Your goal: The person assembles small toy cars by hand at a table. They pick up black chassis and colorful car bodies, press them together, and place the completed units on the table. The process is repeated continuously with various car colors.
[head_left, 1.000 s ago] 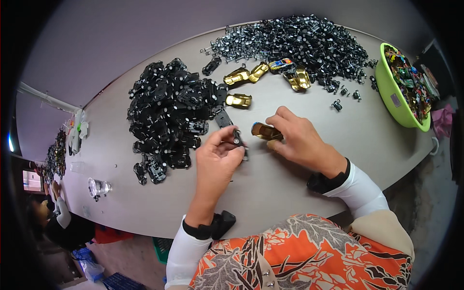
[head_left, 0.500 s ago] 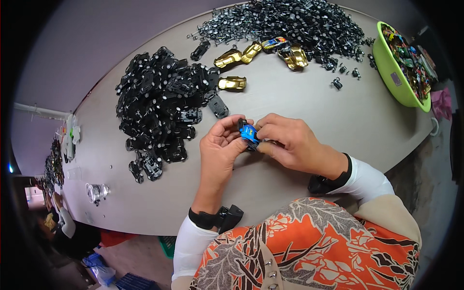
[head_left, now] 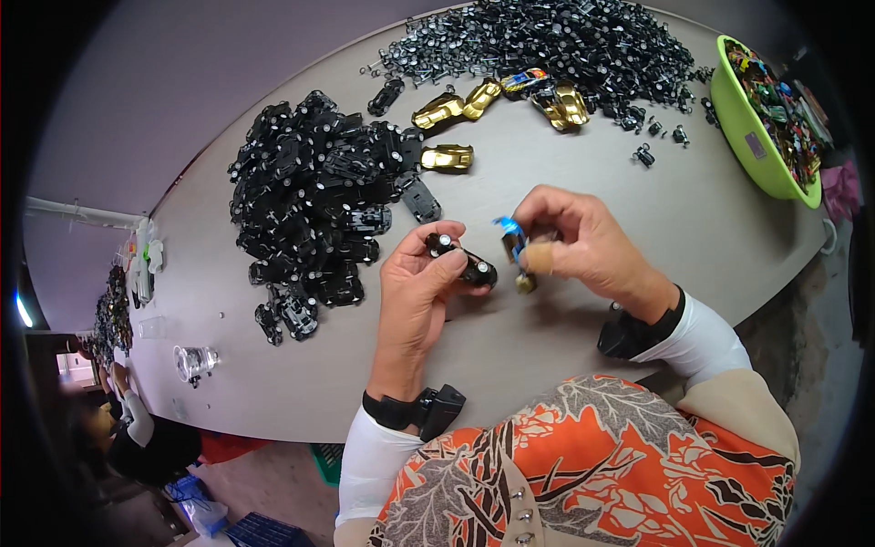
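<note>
Over the near middle of the table, my left hand (head_left: 410, 287) grips a black toy car chassis (head_left: 474, 269) with small silver-hubbed wheels, its thumb lying across it. Just to the right, my right hand (head_left: 588, 246) pinches a blue toy car body shell (head_left: 511, 239), tilted on edge and apart from the chassis. A small yellowish patch shows blurred below the right fingers; I cannot tell what it is. Close beyond the left hand lies a dark grey chassis (head_left: 420, 200), at the edge of a large heap of black chassis (head_left: 310, 182).
Several gold car shells (head_left: 447, 159) and a multicoloured one (head_left: 524, 83) lie beyond my hands. Behind them spreads a heap of small wheel sets (head_left: 565, 46). A lime-green basin (head_left: 752, 137) of colourful pieces stands far right, a clear cup (head_left: 193, 363) at left. Another person (head_left: 141, 428) works far left.
The blue shell has come away from the black chassis. My right hand has moved right with the shell, while my left hand keeps the chassis, now showing its wheels.
</note>
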`<state>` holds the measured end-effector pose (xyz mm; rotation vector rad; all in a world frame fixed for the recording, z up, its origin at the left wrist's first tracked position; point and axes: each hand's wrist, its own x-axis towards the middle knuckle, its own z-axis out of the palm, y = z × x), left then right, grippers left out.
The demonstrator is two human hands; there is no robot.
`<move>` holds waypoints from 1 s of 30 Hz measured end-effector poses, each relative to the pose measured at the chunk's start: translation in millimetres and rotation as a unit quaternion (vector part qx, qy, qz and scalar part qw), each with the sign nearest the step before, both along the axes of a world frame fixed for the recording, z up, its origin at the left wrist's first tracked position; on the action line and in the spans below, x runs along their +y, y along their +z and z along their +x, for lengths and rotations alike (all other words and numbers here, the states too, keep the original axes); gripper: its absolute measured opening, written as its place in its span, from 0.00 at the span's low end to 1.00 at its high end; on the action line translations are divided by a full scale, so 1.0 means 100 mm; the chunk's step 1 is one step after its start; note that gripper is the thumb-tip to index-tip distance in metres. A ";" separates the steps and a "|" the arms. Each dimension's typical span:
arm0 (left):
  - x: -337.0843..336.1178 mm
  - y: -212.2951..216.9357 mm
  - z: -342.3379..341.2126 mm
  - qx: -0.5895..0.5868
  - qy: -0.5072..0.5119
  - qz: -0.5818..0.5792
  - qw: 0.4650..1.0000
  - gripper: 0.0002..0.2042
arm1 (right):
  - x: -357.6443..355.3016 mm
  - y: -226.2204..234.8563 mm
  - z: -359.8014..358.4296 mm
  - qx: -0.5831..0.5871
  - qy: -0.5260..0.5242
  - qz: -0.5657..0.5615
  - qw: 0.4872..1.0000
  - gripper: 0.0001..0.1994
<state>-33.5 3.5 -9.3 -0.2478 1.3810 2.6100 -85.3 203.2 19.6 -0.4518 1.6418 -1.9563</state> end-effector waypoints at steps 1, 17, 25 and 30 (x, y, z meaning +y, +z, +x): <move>0.05 0.03 0.01 -0.003 0.016 -0.020 1.000 0.12 | -0.01 0.03 0.04 -0.020 0.021 -0.010 1.000 0.09; 0.06 0.07 0.06 -0.004 -0.054 0.019 0.998 0.18 | -0.02 0.01 0.11 -0.011 -0.062 0.007 0.998 0.09; 0.07 0.06 0.07 0.003 -0.055 0.049 0.997 0.19 | -0.06 -0.06 0.20 0.134 -0.095 0.016 0.986 0.10; 0.07 0.10 0.07 0.008 -0.064 0.054 0.996 0.19 | -0.05 -0.06 0.21 0.136 -0.112 0.004 0.984 0.10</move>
